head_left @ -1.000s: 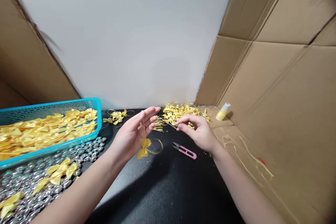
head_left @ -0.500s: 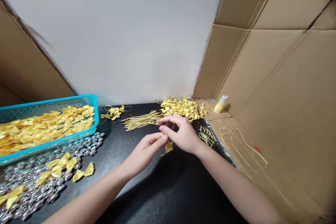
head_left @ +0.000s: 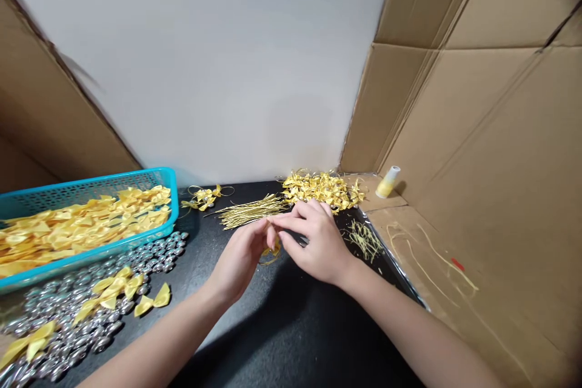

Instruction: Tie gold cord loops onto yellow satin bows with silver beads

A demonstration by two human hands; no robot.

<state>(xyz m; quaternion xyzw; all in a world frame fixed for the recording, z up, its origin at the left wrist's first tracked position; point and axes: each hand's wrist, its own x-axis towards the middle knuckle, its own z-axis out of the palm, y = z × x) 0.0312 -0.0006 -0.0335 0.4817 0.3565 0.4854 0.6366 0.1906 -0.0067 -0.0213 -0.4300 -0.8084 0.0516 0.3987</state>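
Note:
My left hand is closed in a pinch above the black table, its fingertips partly hidden. Just below those fingertips hangs a small yellow bow with a thin gold loop, mostly covered by my fingers. My right hand meets the left one from the right. Its index finger reaches across to the left fingertips, while its thumb stays apart, close to the bow. Behind both hands lies a bundle of gold cords. A heap of finished-looking yellow bows with silver beads sits beyond the right hand.
At left, a blue basket holds many yellow bows. Silver beads and loose bows lie before it. Several beaded bows rest near the wall. Cord scraps and a yellow-white cone are at right, beside cardboard walls.
Both hands have shifted slightly left in view with the bow. The right index finger has stretched out over the left fingertips, and its thumb has moved away from them.

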